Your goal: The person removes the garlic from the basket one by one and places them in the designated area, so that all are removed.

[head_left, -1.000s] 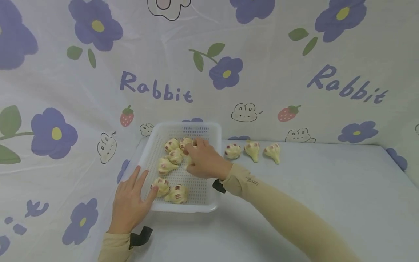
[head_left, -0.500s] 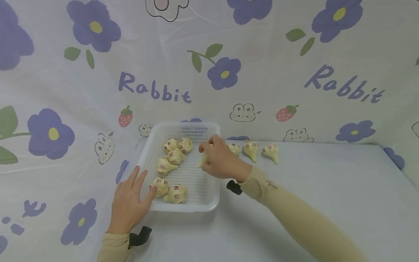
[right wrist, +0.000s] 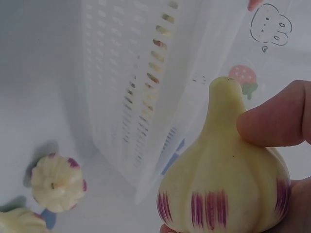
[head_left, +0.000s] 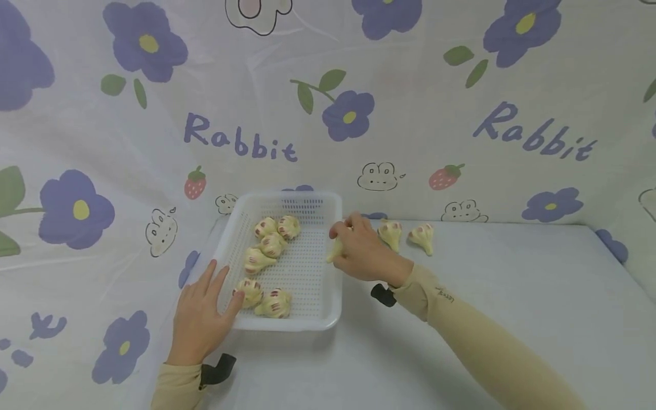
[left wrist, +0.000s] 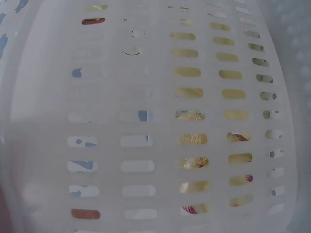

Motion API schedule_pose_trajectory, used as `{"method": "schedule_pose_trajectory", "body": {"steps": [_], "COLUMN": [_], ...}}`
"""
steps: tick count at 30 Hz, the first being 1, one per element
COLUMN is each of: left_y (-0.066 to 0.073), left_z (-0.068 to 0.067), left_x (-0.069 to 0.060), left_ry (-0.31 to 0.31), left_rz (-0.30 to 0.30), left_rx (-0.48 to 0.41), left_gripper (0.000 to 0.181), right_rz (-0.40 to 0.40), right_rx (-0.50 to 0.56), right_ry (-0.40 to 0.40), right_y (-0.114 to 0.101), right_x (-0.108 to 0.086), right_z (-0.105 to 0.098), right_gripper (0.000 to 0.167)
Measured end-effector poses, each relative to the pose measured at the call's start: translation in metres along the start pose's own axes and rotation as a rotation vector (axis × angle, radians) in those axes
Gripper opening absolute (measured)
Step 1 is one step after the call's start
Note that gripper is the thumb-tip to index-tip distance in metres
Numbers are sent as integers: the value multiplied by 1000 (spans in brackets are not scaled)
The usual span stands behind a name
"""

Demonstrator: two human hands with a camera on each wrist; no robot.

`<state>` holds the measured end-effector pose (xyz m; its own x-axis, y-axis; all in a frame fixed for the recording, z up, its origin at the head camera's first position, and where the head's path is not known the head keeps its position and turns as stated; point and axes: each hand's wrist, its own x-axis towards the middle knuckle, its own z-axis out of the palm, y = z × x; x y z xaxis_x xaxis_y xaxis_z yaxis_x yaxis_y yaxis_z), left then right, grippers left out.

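Note:
In the head view, my right hand point(head_left: 365, 245) pinches a garlic bulb point(right wrist: 223, 184) above the right rim of a white plastic basket point(head_left: 332, 304). The right wrist view shows the thumb against the bulb's pale neck, with purple streaks around its wide end. My left hand point(head_left: 202, 316) rests on the basket's left rim, fingers straight and thumb reaching inside beside a garlic bulb point(head_left: 249, 292). Several more bulbs lie in the basket, including an upper one point(head_left: 288, 226) and a front one point(head_left: 275, 303). Through the slots of the basket wall point(left wrist: 160, 116), parts of bulbs show.
On the table point(head_left: 487, 296) right of the basket lie a garlic bulb point(head_left: 390, 233) and another bulb point(head_left: 422, 238), near the back edge. The right wrist view shows a bulb point(right wrist: 58, 183) standing beside the basket. A patterned curtain point(head_left: 400, 102) rises behind.
My right hand has lifted a garlic bulb out of the basket's middle and moved right to the rim, now covering a bulb on the table. The left hand has stayed put.

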<state>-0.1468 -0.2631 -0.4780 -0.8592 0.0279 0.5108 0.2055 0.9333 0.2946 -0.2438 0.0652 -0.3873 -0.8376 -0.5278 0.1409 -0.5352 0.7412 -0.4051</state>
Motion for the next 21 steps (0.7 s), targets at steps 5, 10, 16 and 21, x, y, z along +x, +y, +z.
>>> {"method": "schedule_pose_trajectory", "body": {"steps": [5,10,16,21], "left_y": [-1,-1,-1,-1], "left_z": [1,1,2,2], "left_x": [0,0,-1,-1], "left_ry": [-5,-8,-6,-8], "left_rz": [-4,-5,-3,-5], "left_rx": [-6,-7,-5,-2], "left_gripper": [59,59,59,60], "right_rz": [-13,32,91,89], "right_rx": [22,23,55,43], "right_ry": [8,0,19,50], "right_y": [7,21,37,49], "right_x": [-1,-1,-2,-3], "right_z": [2,4,2,4], "right_gripper": [37,37,37,34]}}
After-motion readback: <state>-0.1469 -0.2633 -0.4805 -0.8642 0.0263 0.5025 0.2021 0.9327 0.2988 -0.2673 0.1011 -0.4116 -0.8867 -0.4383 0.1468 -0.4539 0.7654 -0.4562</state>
